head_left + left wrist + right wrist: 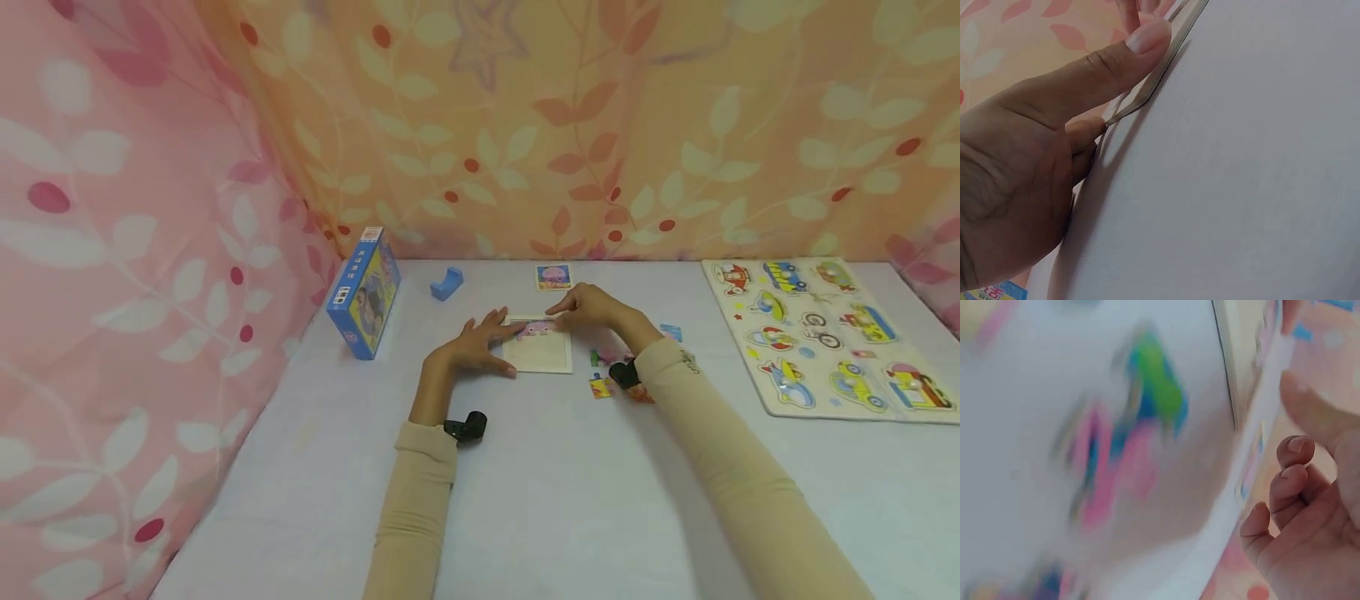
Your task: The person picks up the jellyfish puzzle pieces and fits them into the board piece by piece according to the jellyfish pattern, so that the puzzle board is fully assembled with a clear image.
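A small white puzzle tray (546, 357) lies flat on the table, with joined pink puzzle pieces (534, 330) along its far side. My left hand (476, 344) spreads over the tray's left edge, its index finger touching the pieces and its thumb by the near left corner. In the left wrist view the thumb (1150, 40) lies along the tray's rim. Over the far right corner is my right hand (592, 307), index finger and thumb extended, the other fingers loosely bent. Nothing shows in its grasp in the right wrist view. Loose jigsaw pieces (1160, 381) lie right of the tray, blurred there.
A square picture card (553, 277) lies behind the tray. Back left stand a blue box (365, 292) and a small blue plastic holder (447, 283). A large vehicle puzzle board (825, 333) covers the right side. One loose blue piece (671, 332) lies beyond my right wrist.
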Demonstrator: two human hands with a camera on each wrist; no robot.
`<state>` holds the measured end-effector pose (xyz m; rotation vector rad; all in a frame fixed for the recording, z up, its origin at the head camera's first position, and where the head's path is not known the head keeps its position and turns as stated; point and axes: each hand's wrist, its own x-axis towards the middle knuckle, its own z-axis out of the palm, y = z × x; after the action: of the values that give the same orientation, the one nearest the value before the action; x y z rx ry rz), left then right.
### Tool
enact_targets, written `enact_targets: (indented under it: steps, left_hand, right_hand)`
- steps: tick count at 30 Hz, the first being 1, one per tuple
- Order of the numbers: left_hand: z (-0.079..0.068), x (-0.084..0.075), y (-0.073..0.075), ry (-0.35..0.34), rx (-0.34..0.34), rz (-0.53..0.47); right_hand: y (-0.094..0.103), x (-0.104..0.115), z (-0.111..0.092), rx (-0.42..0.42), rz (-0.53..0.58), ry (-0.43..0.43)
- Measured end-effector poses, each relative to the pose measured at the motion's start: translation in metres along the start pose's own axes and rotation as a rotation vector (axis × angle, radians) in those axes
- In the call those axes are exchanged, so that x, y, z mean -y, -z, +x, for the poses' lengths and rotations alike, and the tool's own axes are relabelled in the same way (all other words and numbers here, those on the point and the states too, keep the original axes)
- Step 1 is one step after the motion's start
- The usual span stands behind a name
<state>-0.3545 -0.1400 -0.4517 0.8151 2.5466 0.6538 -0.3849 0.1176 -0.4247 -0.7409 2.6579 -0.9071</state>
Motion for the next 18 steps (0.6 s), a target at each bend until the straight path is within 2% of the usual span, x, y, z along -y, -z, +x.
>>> enact_targets:
  steps: [3,8,14,18]
  left_hand:
    - [0.004,-0.002,-0.004,-0.001,-0.009,0.015]
    - [0.008,-0.005,-0.006,0.013,0.022,0.062]
    - [0.008,-0.007,-0.007,0.032,0.008,0.06]
    - [0.001,-0.001,-0.005,0.027,-0.029,0.049]
  right_hand:
    - [0.012,-0.01,-0.015,-0.016,-0.02,-0.009]
    - [0.03,-0.027,-0.045,-0.033,-0.048,-0.037]
    - [0.057,-0.057,-0.09,-0.115,-0.13,-0.18]
    - [0.067,-0.074,-0.112,-0.116,-0.127,-0.251]
